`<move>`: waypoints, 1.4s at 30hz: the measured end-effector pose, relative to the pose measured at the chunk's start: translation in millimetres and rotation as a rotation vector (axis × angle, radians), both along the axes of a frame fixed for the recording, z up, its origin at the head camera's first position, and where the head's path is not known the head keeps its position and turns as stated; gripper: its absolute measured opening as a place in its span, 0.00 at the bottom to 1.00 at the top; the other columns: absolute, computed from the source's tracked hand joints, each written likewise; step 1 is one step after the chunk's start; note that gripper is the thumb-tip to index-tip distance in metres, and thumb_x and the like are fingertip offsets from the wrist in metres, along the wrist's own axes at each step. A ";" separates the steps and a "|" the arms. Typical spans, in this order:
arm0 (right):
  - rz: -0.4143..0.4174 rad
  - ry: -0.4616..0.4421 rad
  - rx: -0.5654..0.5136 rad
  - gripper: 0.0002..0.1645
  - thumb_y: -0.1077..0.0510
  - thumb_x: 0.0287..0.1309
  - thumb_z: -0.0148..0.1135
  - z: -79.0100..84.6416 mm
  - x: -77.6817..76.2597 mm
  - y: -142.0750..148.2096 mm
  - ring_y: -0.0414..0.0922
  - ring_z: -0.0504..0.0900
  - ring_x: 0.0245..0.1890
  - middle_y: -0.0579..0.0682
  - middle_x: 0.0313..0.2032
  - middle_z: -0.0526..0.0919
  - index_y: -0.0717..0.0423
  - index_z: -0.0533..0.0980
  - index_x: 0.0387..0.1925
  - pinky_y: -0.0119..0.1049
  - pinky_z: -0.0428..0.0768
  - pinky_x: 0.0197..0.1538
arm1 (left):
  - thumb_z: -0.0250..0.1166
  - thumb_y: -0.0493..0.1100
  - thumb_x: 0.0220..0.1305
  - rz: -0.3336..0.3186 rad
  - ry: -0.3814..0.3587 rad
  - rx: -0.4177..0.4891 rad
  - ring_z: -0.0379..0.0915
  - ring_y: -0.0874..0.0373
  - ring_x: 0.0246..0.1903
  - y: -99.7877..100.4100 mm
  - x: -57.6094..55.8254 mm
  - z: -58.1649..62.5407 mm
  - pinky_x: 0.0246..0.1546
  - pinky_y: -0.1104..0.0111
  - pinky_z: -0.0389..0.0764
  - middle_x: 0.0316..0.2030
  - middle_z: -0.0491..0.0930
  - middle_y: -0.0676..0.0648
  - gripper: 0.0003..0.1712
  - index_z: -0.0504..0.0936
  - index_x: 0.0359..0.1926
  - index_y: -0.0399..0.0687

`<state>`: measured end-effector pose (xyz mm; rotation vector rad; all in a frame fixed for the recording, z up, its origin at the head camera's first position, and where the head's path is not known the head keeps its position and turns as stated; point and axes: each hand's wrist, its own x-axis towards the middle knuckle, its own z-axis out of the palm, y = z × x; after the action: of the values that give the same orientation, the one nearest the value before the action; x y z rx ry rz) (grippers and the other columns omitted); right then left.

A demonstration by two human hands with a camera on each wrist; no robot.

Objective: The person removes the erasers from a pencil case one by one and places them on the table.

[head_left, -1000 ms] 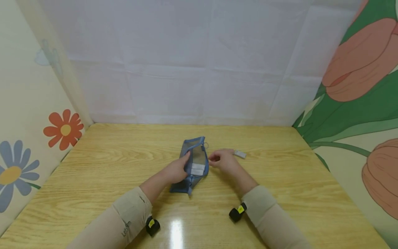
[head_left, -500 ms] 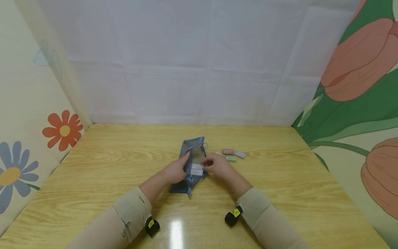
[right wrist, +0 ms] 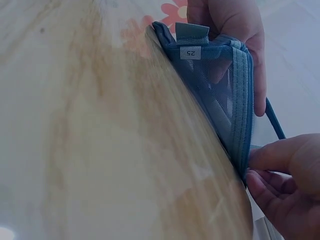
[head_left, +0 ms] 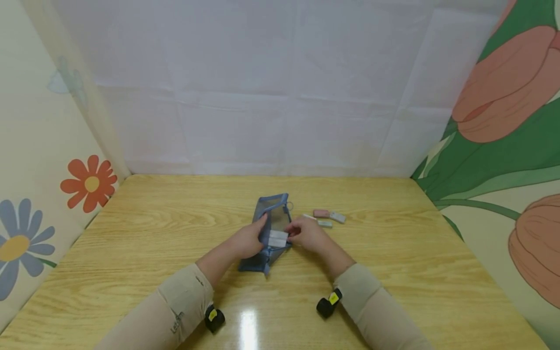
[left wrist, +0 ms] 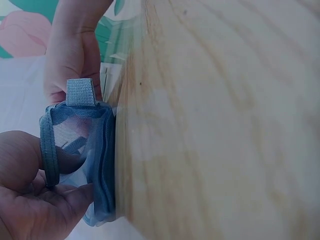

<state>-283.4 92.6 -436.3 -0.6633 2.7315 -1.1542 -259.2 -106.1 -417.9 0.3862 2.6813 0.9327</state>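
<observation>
A blue mesh zip pouch (head_left: 273,214) lies unzipped on the table, its mouth spread. Two white rectangular pieces (head_left: 277,238) show inside it. My left hand (head_left: 247,240) grips the pouch's left rim, the thumb over the edge. In the left wrist view the fingers of that left hand (left wrist: 42,202) reach into the mouth. My right hand (head_left: 308,234) is at the pouch's right rim, beside the white pieces. From the right wrist, the thumb and fingers of my right hand (right wrist: 290,175) pinch the zippered edge; whether they also touch a white piece is hidden.
Right of the pouch lie a pink block (head_left: 321,213), a grey-white block (head_left: 337,217) and a pale green block (head_left: 324,224). A thin white piece (head_left: 308,217) shows behind the right hand. A white cloth (head_left: 280,97) hangs behind the wooden table (head_left: 175,204).
My right hand has moved left and slightly down onto the pouch's right rim, uncovering the pink and green blocks. The left hand stays on the pouch. The white pieces shift slightly.
</observation>
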 end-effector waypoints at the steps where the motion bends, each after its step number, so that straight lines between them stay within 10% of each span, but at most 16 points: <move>1: 0.004 0.002 0.003 0.12 0.67 0.44 0.66 0.0 -0.1 0.2 0.42 0.78 0.33 0.50 0.32 0.80 0.61 0.81 0.36 0.30 0.76 0.37 | 0.58 0.28 0.50 0.000 0.001 -0.001 0.67 0.51 0.48 0.0 0.0 0.1 0.43 0.63 0.70 0.64 0.60 0.37 0.49 0.44 0.71 0.44; 25: -0.051 0.050 0.043 0.09 0.63 0.44 0.68 -6.4 -5.8 -2.0 0.38 0.75 0.29 0.46 0.27 0.79 0.57 0.81 0.32 0.29 0.74 0.34 | 0.58 0.27 0.49 -0.014 0.016 0.006 0.67 0.52 0.49 -0.7 -0.2 -0.7 0.44 0.63 0.69 0.64 0.60 0.37 0.49 0.44 0.71 0.43; 42: -0.151 -0.042 -0.161 0.09 0.70 0.43 0.65 7.8 -3.7 33.2 0.43 0.77 0.29 0.51 0.28 0.80 0.63 0.79 0.31 0.33 0.77 0.35 | 0.57 0.26 0.47 -0.012 0.020 0.013 0.67 0.50 0.48 -0.4 0.0 -1.0 0.39 0.64 0.70 0.65 0.57 0.37 0.50 0.45 0.71 0.42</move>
<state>-287.1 125.8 -428.5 -0.4499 2.7138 -1.4163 -259.2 -106.4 -418.9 0.4157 2.6898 0.9476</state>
